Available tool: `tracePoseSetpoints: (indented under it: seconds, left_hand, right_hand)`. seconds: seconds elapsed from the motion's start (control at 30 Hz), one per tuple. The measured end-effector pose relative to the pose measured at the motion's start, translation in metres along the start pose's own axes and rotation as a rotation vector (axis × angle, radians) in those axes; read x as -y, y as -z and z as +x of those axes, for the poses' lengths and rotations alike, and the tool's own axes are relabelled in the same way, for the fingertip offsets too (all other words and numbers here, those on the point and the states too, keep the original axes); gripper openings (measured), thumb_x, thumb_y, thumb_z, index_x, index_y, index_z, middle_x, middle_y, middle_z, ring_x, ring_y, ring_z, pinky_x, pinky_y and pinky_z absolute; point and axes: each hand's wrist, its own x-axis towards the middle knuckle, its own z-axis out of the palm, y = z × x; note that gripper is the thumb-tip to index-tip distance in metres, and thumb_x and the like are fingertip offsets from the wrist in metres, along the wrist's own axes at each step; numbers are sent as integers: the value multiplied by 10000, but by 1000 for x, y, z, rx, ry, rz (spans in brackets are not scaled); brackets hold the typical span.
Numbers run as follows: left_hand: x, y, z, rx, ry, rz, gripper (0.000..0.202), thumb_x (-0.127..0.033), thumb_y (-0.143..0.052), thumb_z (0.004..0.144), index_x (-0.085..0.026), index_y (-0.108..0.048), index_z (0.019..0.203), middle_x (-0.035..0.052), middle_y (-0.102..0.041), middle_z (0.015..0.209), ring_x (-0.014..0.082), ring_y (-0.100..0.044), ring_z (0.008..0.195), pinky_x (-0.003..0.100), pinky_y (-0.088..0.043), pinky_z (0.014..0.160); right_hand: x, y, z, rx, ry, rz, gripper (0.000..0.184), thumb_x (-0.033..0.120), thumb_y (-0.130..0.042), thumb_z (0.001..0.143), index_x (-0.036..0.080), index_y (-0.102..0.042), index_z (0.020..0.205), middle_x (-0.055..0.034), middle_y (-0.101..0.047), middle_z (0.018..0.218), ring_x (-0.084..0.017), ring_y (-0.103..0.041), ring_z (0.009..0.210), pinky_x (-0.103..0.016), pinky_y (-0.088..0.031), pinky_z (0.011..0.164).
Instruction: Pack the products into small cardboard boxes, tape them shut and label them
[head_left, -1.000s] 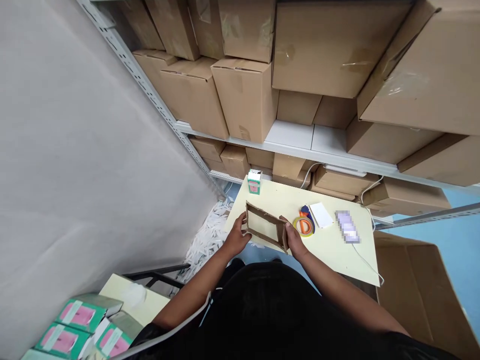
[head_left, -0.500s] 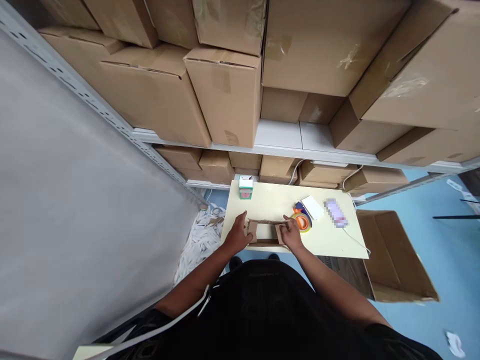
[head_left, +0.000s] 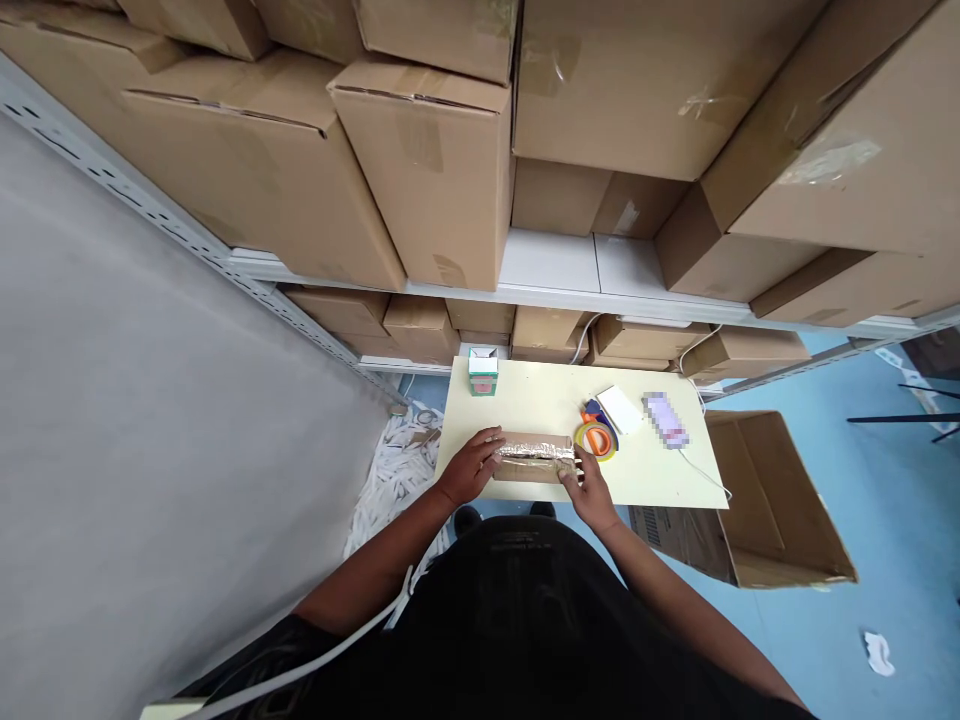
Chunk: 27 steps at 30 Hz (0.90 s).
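Although strewn low beside the table [head_left: 660, 480], white scraps [head_left: 375, 495]: lay near the shoes [head_left: 466, 521]; might have slid underfoot with a careless step left.
Left hand [head_left: 463, 472]: pinched the left end of the small cardboard box [head_left: 531, 472] between thumb and bent fingers; could have creased that end by squeezing too hard.
Green box [head_left: 483, 383]: stood upright near the far left corner; might have tipped over the edge if knocked.
Small cardboard box: lay level between the hands, by the table's near edge — resting or slightly raised, impossible to tell. Showed a shiny taped band [head_left: 534, 450] lengthwise, with a dark line along it; could have parted there if pulled from both ends, or slipped off the edge through a loosened grip.
Right hand [head_left: 587, 492]: pinched the right end, with thumb at the near corner; might have bumped the tape roll [head_left: 606, 440] just beside by swinging outward.
White box [head_left: 619, 409]: lay beyond the tape roll.
Blurred device [head_left: 665, 420]: trailed a pale cable [head_left: 709, 478] toward the right edge — could have been dragged off by a snag.
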Motion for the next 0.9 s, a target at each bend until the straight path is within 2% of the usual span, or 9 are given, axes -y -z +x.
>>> tracePoseSetpoints:
  seconds: [0.13,0.23,0.3,0.4,0.5,0.57,0.67,0.8,0.9]
  left_hand:
    - [-10,-5,1,-13,100,163,403,-294,-617,914,-219,-656,1308,104,-522,1504,282,-474,1395,464,-386,1201]
    - [-14,-15,1,-13,139,270,372,-226,-580,917,-230,-671,1279,103,-524,1512,322,-503,1328,537,-362,1173]
    - [-16,-20,1,-14,154,334,363,-217,-553,935,-233,-673,1277,116,-518,1520,353,-507,1297,574,-333,1154]
    - [-16,-26,2,27,135,369,383,-173,-495,945,-231,-669,1281,144,-568,1448,354,-516,1275,550,-341,1133]
    - [-18,-31,5,110,97,315,418,-116,-469,925,-231,-664,1276,132,-618,1342,312,-552,1235,473,-408,1096]
    - [-22,-35,8,128,121,304,401,-105,-469,913,-225,-677,1234,118,-624,1303,292,-580,1184,441,-448,1066]
    - [-30,-41,11,103,187,316,382,-86,-465,894,-208,-687,1180,115,-612,1289,286,-598,1141,426,-482,1034]
    - [-43,-45,14,48,248,272,402,-85,-514,848,-197,-676,1198,119,-586,1296,274,-604,1143,397,-502,1020]
    - [-49,-43,19,22,335,184,341,-161,-575,838,-186,-693,1158,120,-584,1275,244,-644,1019,364,-539,937]
  right_hand:
    - [5,-19,15,-85,33,-66,691,462,-645,869,193,-426,1466,-151,-549,1328,-277,-593,1147,-461,-513,1001]
    - [-8,-7,18,-26,6,-18,559,449,-585,889,212,-492,1386,-104,-614,1206,-245,-632,1005,-409,-552,885]
    - [-25,12,22,-81,-55,-79,405,427,-504,912,204,-572,1243,-94,-642,1117,-249,-638,969,-407,-544,870]
    - [-50,40,41,-211,-299,-351,383,466,-544,867,184,-576,1124,-147,-631,1124,-307,-637,1023,-455,-520,900]
    - [-65,57,70,-159,-586,-506,506,525,-613,829,171,-523,1180,-198,-610,1178,-344,-657,1032,-471,-527,849]
    - [-70,60,87,-135,-657,-522,530,521,-601,843,159,-497,1215,-220,-606,1205,-346,-672,1023,-463,-534,815]
    - [-72,62,105,-113,-644,-532,481,454,-613,838,154,-517,1201,-229,-620,1214,-356,-678,1045,-446,-532,808]
    - [-71,66,117,-37,-595,-533,330,335,-653,793,163,-595,1068,-190,-692,1060,-343,-701,970,-407,-522,778]
    - [-64,76,114,-49,-560,-543,342,310,-582,838,148,-578,1139,-167,-707,960,-323,-702,897,-394,-509,751]
